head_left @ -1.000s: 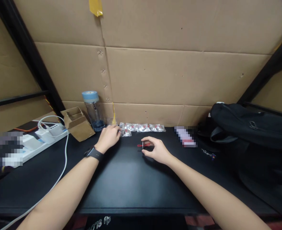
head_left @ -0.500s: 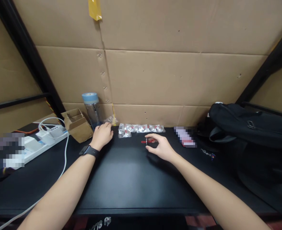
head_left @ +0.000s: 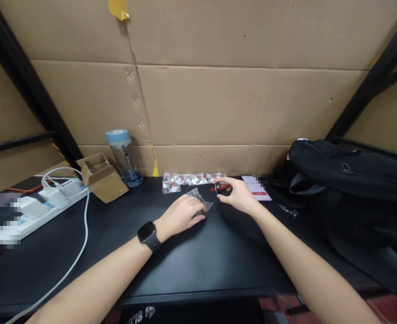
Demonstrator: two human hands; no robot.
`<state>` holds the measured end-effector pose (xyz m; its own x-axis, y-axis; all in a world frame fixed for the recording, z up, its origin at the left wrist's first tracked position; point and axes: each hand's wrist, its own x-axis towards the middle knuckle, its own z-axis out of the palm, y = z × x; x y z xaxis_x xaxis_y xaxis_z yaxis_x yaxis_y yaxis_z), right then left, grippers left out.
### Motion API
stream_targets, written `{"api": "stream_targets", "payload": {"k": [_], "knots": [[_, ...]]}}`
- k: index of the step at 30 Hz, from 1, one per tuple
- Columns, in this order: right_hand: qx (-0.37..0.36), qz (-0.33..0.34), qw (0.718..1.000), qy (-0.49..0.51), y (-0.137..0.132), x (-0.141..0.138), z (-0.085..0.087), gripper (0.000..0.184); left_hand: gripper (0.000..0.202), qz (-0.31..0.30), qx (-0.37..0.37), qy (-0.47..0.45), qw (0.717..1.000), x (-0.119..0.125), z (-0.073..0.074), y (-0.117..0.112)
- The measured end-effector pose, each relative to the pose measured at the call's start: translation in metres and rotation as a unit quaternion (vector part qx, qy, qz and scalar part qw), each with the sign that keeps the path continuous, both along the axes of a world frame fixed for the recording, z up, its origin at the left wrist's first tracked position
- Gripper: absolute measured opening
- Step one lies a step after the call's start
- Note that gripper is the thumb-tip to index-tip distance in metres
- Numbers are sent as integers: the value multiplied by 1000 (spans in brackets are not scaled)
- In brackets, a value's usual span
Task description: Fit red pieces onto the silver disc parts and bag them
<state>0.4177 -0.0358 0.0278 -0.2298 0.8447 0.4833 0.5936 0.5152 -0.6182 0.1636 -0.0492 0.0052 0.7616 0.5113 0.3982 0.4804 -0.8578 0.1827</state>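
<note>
My left hand (head_left: 181, 213), with a black smartwatch (head_left: 148, 235) on its wrist, is closed on a crumpled clear plastic bag (head_left: 196, 194) just above the black tabletop. To the right of it, my right hand (head_left: 241, 195) pinches a small round piece with a shiny rim and a red cord (head_left: 220, 188) between thumb and fingers. My fingers hide part of that piece. Behind both hands, several small clear packets (head_left: 198, 179) lie in a row along the cardboard wall, with silvery round pieces and red bits inside.
On the left are a blue-lidded bottle (head_left: 126, 159), an open cardboard box (head_left: 106, 182) and a white power strip (head_left: 53, 204) with a cable. A phone (head_left: 257, 189), a small chain (head_left: 288, 210) and a black backpack (head_left: 350, 189) lie on the right.
My left hand has moved right and nearer from beside the bottle, bringing the plastic bag along. My right hand still pinches the round piece, now slightly farther right. The view has shifted a little.
</note>
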Motion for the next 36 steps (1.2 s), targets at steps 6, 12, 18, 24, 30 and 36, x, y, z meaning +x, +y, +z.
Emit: {"api": "stream_targets", "payload": {"k": [6,12,18,24,30,36], "knots": [[-33,29,997,-58,-8,1,10,34,30,-2,-64,23,998,-23,14,5],[-64,71,988,-122,-21,-2,21,23,36,-15,-115,83,990,-29,11,0],[-80,88,966,-230,-28,-4,17,21,38,-11,-117,93,989,-23,5,-6],[-59,87,953,-284,-29,-9,10,15,43,-18,-92,111,989,-19,3,-7],[-59,89,949,-296,-28,-11,9,15,45,-23,-79,123,989,-18,3,-7],[-65,93,957,-265,-25,-16,5,14,45,-19,-82,131,988,-17,4,-8]]}}
